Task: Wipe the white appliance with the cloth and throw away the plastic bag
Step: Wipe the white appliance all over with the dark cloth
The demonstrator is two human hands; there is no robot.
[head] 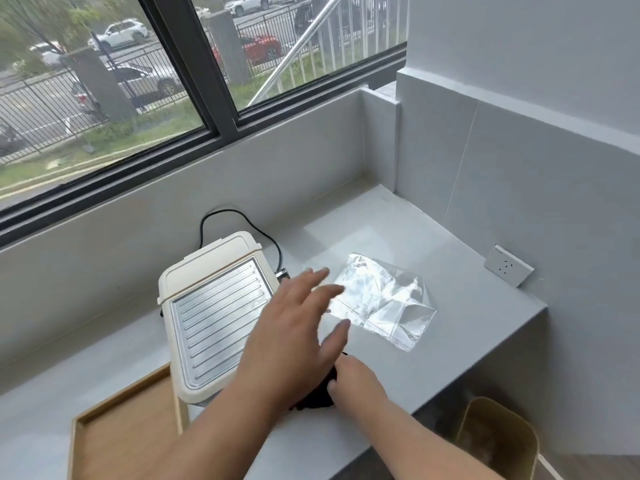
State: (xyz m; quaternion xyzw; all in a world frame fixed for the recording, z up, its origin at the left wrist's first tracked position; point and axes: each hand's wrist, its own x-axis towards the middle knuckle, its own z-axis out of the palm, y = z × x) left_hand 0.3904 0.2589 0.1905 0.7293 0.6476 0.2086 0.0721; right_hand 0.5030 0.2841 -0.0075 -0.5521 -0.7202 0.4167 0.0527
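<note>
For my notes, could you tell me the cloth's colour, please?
Black; the cloth shows only in the head view, beneath both hands.

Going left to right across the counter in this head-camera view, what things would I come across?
wooden tray → white appliance → left hand, open above the counter → clear plastic bag → wall socket. The dark cloth under the right hand overlaps the left hand, so I leave it out.

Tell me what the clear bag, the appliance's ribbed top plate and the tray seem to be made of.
Clear crinkled bag: thin glossy plastic film, judging by its transparency, creases and glare.
Ribbed silver top plate: likely brushed or stamped metal, given its dull sheen.
Tan rimmed tray: wood or bamboo by its look, matte.
</note>
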